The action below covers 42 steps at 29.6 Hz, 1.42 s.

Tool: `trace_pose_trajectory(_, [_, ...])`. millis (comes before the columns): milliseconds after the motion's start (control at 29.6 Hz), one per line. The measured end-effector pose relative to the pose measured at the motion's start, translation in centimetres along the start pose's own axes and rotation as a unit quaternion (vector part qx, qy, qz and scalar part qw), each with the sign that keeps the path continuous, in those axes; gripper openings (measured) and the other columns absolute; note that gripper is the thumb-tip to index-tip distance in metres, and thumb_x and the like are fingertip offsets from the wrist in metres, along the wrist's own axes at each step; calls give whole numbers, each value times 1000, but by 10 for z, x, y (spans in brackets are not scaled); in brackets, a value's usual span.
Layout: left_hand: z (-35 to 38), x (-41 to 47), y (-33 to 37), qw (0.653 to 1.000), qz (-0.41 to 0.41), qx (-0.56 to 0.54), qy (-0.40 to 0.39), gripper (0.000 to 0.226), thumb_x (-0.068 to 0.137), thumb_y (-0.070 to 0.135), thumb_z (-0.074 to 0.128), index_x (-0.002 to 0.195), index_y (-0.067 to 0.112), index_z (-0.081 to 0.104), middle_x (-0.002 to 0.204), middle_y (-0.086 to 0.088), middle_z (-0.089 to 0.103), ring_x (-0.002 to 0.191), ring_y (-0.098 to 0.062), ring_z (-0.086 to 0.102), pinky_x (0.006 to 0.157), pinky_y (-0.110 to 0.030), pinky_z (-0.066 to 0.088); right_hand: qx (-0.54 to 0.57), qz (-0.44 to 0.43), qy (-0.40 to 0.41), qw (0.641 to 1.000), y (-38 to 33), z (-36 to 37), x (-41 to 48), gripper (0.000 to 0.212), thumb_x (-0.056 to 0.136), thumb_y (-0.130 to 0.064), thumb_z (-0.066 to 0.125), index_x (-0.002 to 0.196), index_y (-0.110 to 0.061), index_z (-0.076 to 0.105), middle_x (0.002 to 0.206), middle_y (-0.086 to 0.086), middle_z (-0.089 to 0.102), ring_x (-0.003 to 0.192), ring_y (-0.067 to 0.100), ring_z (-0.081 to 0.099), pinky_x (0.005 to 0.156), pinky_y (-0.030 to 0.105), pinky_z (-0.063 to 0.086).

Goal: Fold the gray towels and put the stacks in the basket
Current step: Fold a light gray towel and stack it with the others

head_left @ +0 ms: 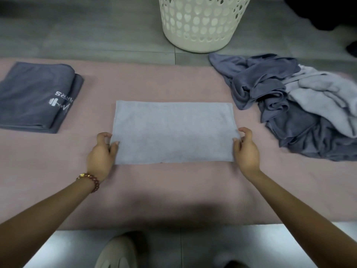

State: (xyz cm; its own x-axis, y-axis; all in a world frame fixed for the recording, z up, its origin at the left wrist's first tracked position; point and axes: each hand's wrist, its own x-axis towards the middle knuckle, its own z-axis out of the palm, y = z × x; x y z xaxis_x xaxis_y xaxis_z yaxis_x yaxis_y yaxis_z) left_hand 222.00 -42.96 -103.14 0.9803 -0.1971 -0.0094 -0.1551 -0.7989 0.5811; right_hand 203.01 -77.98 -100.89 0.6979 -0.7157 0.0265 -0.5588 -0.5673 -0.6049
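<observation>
A light gray towel (173, 132) lies flat as a wide rectangle in the middle of the pink mat (173, 80). My left hand (102, 153) pinches its left edge between thumb and curled fingers. My right hand (246, 149) pinches its right edge the same way. A stack of folded dark gray towels (36, 97) with a white logo sits at the mat's left. A heap of unfolded dark and light gray towels (297, 105) lies at the right. The white perforated basket (201, 24) stands on the floor beyond the mat.
Gray floor tiles (77, 35) surround the mat. A beige shoe (117, 252) shows at the bottom edge on a pale tile. Something dark (328, 14) sits in the top right corner.
</observation>
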Motion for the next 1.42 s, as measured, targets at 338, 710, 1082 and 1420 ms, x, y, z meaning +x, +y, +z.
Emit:
trace_pose_trajectory(338, [-5,-3,-2,990,59,131,0,37,97,28,46,125,6,36,78,-19,65,66,-40,60,54,-37,38,-236,-31,-104,966,-3,-2,-7,47,93,-9,38,138,-19,30,114,16,40,64,33,50,60,36,37])
trace_pose_trajectory(710, [57,-11,80,891,391,215,-78,55,89,33,33,138,12,44,148,-14,37,136,-29,33,105,-46,21,-230,-270,-153,922,-60,57,-12,61,89,-44,31,142,-13,39,146,18,39,135,43,33,110,57,17])
trace_pose_trajectory(1082, [11,21,-7,932,225,254,-124,74,86,64,19,150,27,16,158,2,10,145,-29,12,110,-57,11,-313,-115,-204,921,16,9,7,76,73,-75,-4,140,-45,-19,155,-9,-20,145,22,-13,112,48,-15])
trace_pose_trajectory(1420, [36,90,35,934,222,248,-128,75,83,69,12,149,34,17,158,2,14,146,-28,8,110,-56,14,-245,-34,-173,953,-24,47,91,64,97,-54,17,150,-30,-10,158,-1,-17,146,21,-12,117,39,-5])
